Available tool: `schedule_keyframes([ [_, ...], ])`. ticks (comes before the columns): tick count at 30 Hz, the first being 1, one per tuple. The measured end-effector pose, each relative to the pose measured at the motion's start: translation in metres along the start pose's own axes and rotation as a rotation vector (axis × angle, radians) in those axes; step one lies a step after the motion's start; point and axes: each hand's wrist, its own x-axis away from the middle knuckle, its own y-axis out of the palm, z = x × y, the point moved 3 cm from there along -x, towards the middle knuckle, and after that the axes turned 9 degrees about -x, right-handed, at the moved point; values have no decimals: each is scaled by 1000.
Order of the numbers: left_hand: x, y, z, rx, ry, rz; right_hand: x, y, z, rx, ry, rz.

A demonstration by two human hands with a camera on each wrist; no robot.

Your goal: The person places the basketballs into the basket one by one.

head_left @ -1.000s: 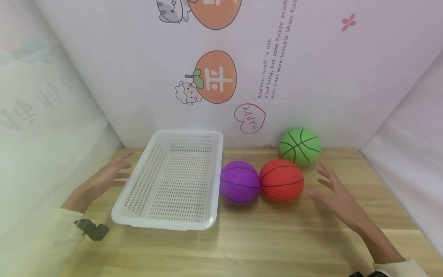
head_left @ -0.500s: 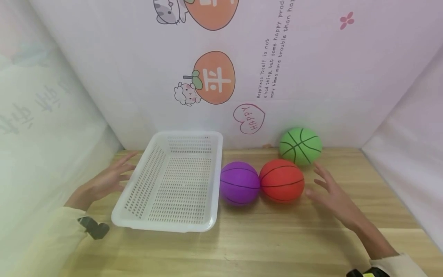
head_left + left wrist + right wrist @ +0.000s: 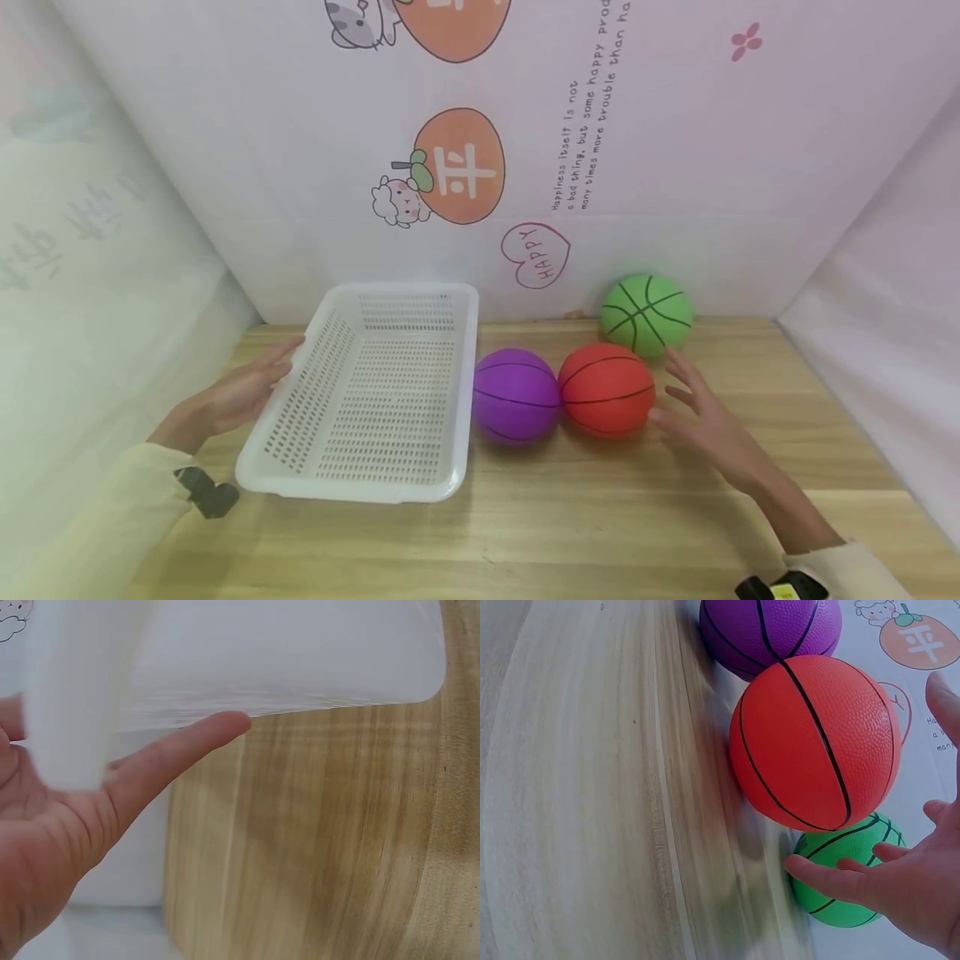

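Note:
A white perforated plastic basket (image 3: 386,400) stands on the wooden table, its long left side beside my left hand (image 3: 243,392). In the left wrist view the thumb (image 3: 217,729) is straight along the basket's outer wall (image 3: 300,656), and the fingers are partly hidden behind its rim. A purple ball (image 3: 516,396) with black basketball lines sits against the basket's right side. Touching it is a red ball (image 3: 606,390), with a green ball (image 3: 647,315) behind to the right. My right hand (image 3: 712,425) hovers with spread fingers just right of the red ball, holding nothing.
A printed white sheet (image 3: 637,167) rises at the table's back edge, and white side walls (image 3: 885,275) close in left and right. The wooden table top (image 3: 525,517) extends in front of the basket and balls.
My left hand has moved right, up to the basket's side. The right hand has come left, nearer the red ball. Basket and balls stay in place; the head view shifts slightly.

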Motion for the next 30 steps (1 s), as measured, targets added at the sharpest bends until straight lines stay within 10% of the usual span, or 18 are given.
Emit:
schedule_keyframes([
  [30, -2, -6, -13, 97, -47, -25, -13, 6, 11, -148, 20, -5],
])
